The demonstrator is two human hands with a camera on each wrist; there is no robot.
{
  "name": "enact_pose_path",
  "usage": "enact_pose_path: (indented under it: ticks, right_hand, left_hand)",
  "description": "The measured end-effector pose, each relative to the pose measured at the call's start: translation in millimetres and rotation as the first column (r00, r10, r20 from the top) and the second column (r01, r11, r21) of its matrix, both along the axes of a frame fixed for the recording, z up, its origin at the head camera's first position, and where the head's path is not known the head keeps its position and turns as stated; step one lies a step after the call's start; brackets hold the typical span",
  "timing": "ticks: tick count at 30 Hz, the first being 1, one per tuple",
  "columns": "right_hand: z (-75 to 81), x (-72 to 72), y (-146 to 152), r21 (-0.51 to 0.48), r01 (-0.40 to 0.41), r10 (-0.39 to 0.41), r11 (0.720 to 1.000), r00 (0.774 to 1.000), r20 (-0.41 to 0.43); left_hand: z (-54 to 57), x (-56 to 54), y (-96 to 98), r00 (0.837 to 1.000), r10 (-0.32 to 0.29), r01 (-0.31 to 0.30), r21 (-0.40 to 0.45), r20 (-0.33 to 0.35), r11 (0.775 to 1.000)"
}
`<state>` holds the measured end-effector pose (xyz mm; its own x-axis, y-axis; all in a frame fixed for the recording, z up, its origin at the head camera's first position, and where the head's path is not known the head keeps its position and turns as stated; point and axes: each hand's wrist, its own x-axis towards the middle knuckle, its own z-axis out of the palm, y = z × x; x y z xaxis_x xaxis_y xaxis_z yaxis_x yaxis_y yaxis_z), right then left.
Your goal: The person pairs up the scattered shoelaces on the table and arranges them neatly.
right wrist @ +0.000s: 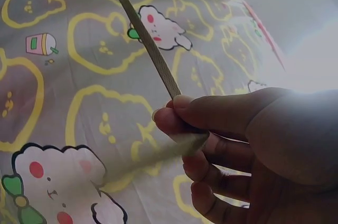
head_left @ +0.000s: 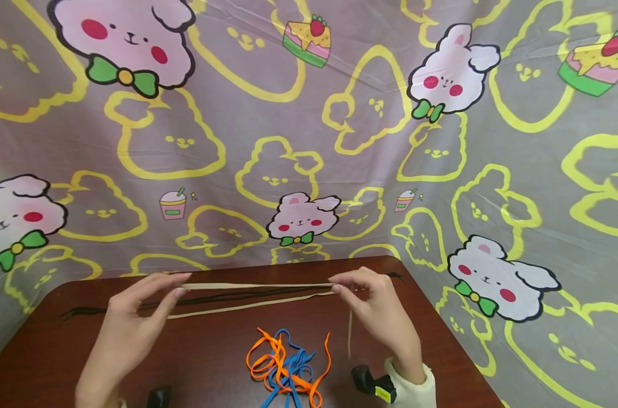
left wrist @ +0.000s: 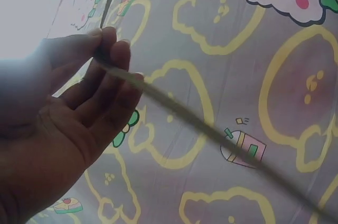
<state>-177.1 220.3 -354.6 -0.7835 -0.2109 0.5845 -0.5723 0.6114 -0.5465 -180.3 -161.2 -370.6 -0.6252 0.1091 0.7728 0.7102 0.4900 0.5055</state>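
Observation:
A flat beige shoelace (head_left: 258, 285) is stretched taut between both hands above the dark table. My left hand (head_left: 135, 317) pinches it between thumb and fingertips, and in the left wrist view the lace (left wrist: 185, 121) runs on past the fingers. At the other end my right hand (head_left: 380, 303) pinches it the same way; the right wrist view shows the lace (right wrist: 150, 49) leaving between thumb and forefinger. A loose beige length (head_left: 350, 334) hangs below the right hand. Another beige strand (head_left: 247, 306) runs between the hands, lower in the head view.
Dark laces (head_left: 212, 299) stretch across the back of the table (head_left: 207, 351), partly behind the hands. Nearer the front lies a tangle of an orange lace (head_left: 258, 371) and a blue lace (head_left: 298, 362). A patterned cloth (head_left: 227, 136) hangs behind and at the sides.

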Motion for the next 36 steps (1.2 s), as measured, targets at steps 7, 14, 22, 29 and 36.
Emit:
enact_pose_path:
  ticks: [7, 14, 22, 29, 36]
  right_hand:
    - [-1.0, -0.8, 10.7, -0.028, 0.032, -0.032, 0.999, 0.999, 0.027]
    - [0.0, -3.5, 20.8, -0.042, 0.094, -0.093, 0.995, 0.996, 0.014]
    - [-2.3, -6.7, 28.9, -0.062, 0.125, -0.125, 0.990, 0.992, 0.006]
    - [-1.2, -7.4, 33.5, -0.062, 0.180, -0.180, 0.982, 0.984, -0.001]
    - [-1.5, -8.3, 39.5, -0.073, 0.227, -0.225, 0.971, 0.974, 0.029]
  left_hand:
    - [3.3, 4.3, -8.1, 0.999, 0.031, -0.032, 0.060, 0.008, 0.998]
    - [3.0, 5.6, -16.0, 0.999, 0.051, -0.049, 0.105, -0.016, 0.993]
    - [0.0, 1.6, -22.9, 0.994, 0.104, -0.099, 0.115, -0.033, 0.988]
    - [-5.3, -4.8, -30.3, 0.984, 0.174, -0.167, 0.119, -0.047, 0.979]
    - [-9.5, -10.4, -39.0, 0.968, 0.230, -0.215, 0.145, -0.098, 0.966]
